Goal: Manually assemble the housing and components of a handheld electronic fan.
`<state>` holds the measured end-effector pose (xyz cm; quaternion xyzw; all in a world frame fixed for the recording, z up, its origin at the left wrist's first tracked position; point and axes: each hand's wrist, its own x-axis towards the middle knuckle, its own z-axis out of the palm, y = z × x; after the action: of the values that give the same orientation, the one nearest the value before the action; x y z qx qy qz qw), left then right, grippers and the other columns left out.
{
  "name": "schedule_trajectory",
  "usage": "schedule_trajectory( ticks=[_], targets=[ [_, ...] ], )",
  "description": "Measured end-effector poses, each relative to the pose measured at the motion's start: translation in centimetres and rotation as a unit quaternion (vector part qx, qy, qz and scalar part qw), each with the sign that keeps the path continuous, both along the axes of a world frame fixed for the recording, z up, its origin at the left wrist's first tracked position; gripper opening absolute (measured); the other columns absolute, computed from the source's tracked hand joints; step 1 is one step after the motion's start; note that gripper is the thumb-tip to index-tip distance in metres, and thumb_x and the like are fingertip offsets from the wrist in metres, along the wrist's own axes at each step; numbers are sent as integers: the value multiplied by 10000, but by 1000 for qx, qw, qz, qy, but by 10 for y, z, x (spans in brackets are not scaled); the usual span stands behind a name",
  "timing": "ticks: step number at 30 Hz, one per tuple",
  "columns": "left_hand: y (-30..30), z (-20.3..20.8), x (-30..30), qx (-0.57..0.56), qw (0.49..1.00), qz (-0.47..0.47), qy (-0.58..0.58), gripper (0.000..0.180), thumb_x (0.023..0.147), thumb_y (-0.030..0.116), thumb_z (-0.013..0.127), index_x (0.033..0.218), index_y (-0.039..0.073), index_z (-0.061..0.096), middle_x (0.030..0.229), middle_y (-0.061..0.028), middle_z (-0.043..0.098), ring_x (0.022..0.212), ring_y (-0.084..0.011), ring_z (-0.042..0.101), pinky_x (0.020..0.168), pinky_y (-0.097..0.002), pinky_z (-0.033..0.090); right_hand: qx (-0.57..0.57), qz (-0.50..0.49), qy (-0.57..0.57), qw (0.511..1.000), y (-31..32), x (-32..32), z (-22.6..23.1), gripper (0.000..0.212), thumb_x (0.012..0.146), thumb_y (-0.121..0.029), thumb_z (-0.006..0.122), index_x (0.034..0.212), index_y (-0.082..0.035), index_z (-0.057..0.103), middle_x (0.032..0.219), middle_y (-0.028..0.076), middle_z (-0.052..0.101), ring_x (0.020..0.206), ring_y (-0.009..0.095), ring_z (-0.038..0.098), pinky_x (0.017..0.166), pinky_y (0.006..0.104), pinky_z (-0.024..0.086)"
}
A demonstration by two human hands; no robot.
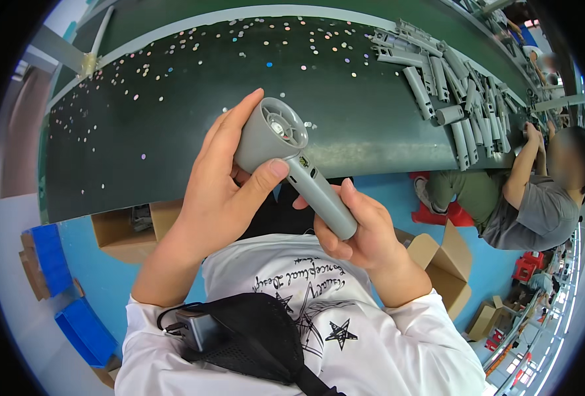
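A grey handheld fan (316, 195) is held in front of my chest, near the bench edge, its round head up and left and its handle slanting down to the right. My left hand (221, 175) wraps the side of the fan head, with the thumb pressed near the neck. Around the lower handle, the fingers of my right hand (365, 228) are closed. Slots and a small greenish part show in the handle just below the head. The fan's ring opening, with a hub inside, faces up.
The dark green bench (193, 99) carries scattered small round dots. Grey handle shells (464, 92) pile up at its right. Cardboard boxes (129, 231) and blue bins (86, 330) are on the floor. A co-worker (537, 191) sits at the right.
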<state>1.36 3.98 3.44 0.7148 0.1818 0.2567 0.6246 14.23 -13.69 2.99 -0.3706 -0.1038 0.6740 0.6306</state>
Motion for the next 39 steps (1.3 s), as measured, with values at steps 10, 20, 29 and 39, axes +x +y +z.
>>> schedule_trajectory(
  ticks=[10, 20, 29, 39],
  targets=[
    [1, -1, -1, -84, 996, 1, 13, 586, 943, 177, 630, 1439, 3, 370, 1270, -128, 471, 1076, -168, 557, 832, -272, 520, 62, 36, 14, 997, -3, 3, -5, 570, 1027, -358, 328, 1363, 100, 367, 770, 156, 628, 461, 112, 478, 432, 231, 384],
    [7, -4, -5, -79, 996, 24, 19, 571, 942, 178, 635, 1426, 3, 388, 1206, -117, 514, 957, -140, 580, 772, -265, 522, 85, 26, 20, 996, -7, 2, -5, 541, 1046, -323, 321, 1435, 52, 310, 909, 200, 634, 555, 148, 532, 489, 244, 421],
    [3, 0, -7, -72, 995, 44, 51, 560, 967, 211, 600, 1430, -7, 373, 1169, -120, 527, 800, -120, 581, 687, -255, 510, 117, 26, -32, 992, -12, 2, -8, 670, 1009, -380, 471, 1471, 46, 240, 1027, 216, 638, 627, 179, 587, 509, 269, 456],
    [-13, -1, -1, 7, 994, 61, 86, 555, 997, 239, 543, 1436, -27, 333, 1212, -149, 501, 768, -153, 596, 684, -270, 510, 88, -26, -121, 988, -24, -5, -10, 699, 990, -459, 486, 1462, 17, 288, 964, 207, 647, 601, 189, 611, 507, 283, 483]
  ],
)
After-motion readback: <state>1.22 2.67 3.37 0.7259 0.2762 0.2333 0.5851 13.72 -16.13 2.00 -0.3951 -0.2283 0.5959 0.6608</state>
